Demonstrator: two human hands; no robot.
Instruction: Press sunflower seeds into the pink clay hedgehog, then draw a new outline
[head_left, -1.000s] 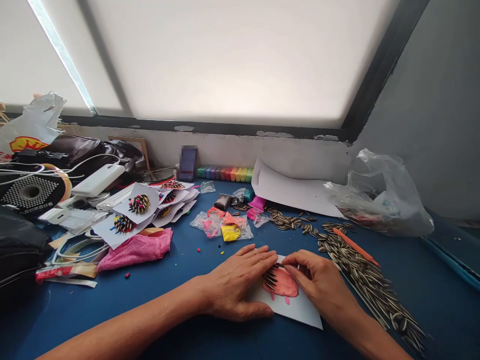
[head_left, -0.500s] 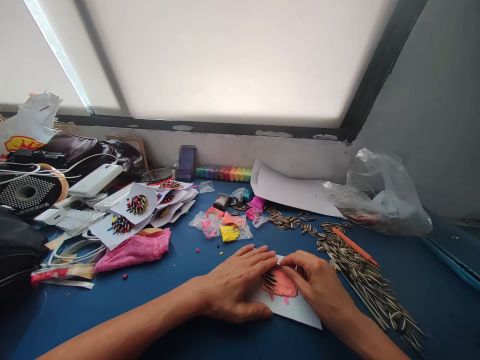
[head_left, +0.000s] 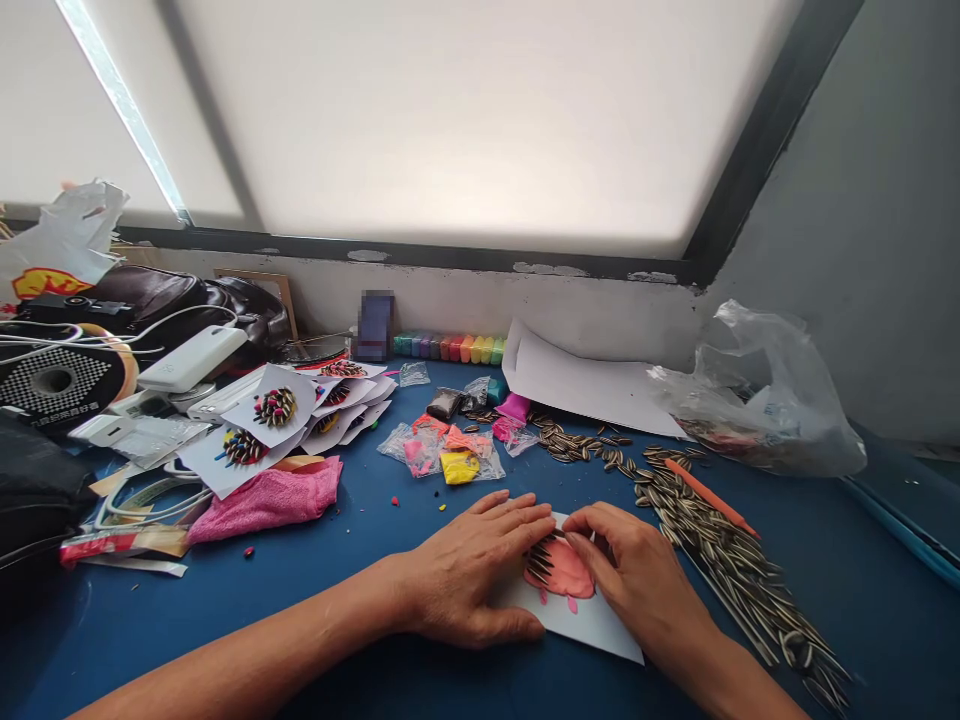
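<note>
A white sheet of paper (head_left: 600,632) lies on the blue table, bearing a flat patch of coral-pink clay (head_left: 568,572) with two small pink clay bits below it. Several striped sunflower seeds (head_left: 539,565) stick in the clay's left side. My left hand (head_left: 476,575) lies flat over the paper's left part, fingers stretched out and holding nothing. At the clay's upper edge, the thumb and forefinger of my right hand (head_left: 637,570) are pinched on a sunflower seed, mostly hidden by the fingers. A long heap of loose sunflower seeds (head_left: 739,580) spreads to the right of my right hand.
An orange stick-like tool (head_left: 711,497) rests on the seed heap. Opened clay packets (head_left: 459,466) lie ahead, with a pink cloth (head_left: 270,502) and seed-decorated cards (head_left: 274,408) to the left. A plastic bag (head_left: 780,400) stands at the back right.
The view has shifted very slightly. Both hands keep nearly the same place and pose over the paper and clay.
</note>
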